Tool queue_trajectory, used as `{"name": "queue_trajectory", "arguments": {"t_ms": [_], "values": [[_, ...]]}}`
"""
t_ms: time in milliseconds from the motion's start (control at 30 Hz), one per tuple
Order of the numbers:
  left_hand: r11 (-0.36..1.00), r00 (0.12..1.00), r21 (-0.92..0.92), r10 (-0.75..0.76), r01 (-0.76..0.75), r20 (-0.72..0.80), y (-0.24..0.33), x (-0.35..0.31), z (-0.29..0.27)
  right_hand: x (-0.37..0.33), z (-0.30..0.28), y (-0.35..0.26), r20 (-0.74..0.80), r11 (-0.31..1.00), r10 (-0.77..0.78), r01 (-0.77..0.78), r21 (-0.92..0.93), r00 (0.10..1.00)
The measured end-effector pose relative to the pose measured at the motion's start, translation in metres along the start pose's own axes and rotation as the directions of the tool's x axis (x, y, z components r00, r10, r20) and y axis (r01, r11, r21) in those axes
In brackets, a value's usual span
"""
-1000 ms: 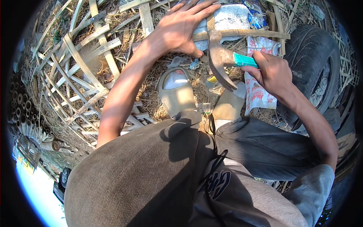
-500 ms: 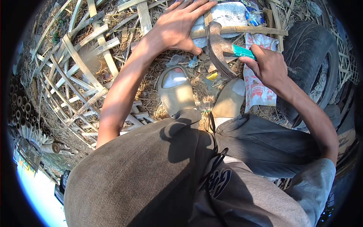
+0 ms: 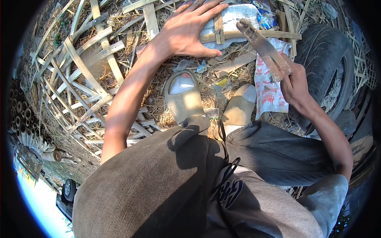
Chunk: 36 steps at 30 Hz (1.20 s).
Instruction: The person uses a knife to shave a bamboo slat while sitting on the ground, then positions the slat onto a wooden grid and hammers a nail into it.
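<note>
My left hand (image 3: 188,32) lies flat with its fingers spread, thumb pointing right, beside a split bamboo strip (image 3: 254,35) and over the edge of a whitish block (image 3: 238,16). A short upright strip (image 3: 219,29) crosses the long one there. Wrapped around the handle of a claw hammer (image 3: 266,50), my right hand (image 3: 296,84) holds it raised at the right. Its rusty metal head is turned toward the camera, apart from the bamboo, and the teal handle is mostly hidden.
A lattice of woven bamboo strips (image 3: 89,77) spreads left. A black tyre (image 3: 317,59) lies right, beside a red-and-white plastic sack (image 3: 266,89). My feet in beige slip-on shoes (image 3: 185,104) stand on dry straw. Cut bamboo poles (image 3: 23,113) are stacked far left.
My right hand has lifted the hammer off the crossing of the strips and swung it up to the right, its head turning. My left hand stays nearly where it was.
</note>
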State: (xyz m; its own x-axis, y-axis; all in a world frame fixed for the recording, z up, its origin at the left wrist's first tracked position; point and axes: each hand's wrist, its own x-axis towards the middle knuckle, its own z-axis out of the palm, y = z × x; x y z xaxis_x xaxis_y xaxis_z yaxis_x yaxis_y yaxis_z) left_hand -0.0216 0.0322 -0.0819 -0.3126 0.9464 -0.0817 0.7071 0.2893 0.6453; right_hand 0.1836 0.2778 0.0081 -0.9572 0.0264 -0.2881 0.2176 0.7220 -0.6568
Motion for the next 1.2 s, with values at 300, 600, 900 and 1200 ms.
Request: {"name": "queue_trajectory", "arguments": {"t_ms": [300,600,900,1200], "values": [[0.997,0.999,-0.062,0.048,-0.047,0.011,0.002,0.004,-0.011,0.04,0.009,-0.04,0.058,0.85,0.46,-0.458,0.26,0.886],[0.95,0.976,-0.233,0.182,-0.206,-0.121,-0.016,0.016,-0.003,0.076,0.079,-0.046,-0.06,0.603,0.548,-0.344,0.72,0.834],[0.943,0.987,-0.293,0.137,-0.156,-0.086,-0.021,0.01,0.0,0.077,0.089,-0.043,-0.03,0.64,0.489,-0.335,0.691,0.872],[0.957,0.995,-0.286,0.077,-0.056,0.065,-0.004,0.011,-0.021,0.075,0.092,-0.04,-0.033,0.623,0.489,-0.323,0.713,0.872]]}}
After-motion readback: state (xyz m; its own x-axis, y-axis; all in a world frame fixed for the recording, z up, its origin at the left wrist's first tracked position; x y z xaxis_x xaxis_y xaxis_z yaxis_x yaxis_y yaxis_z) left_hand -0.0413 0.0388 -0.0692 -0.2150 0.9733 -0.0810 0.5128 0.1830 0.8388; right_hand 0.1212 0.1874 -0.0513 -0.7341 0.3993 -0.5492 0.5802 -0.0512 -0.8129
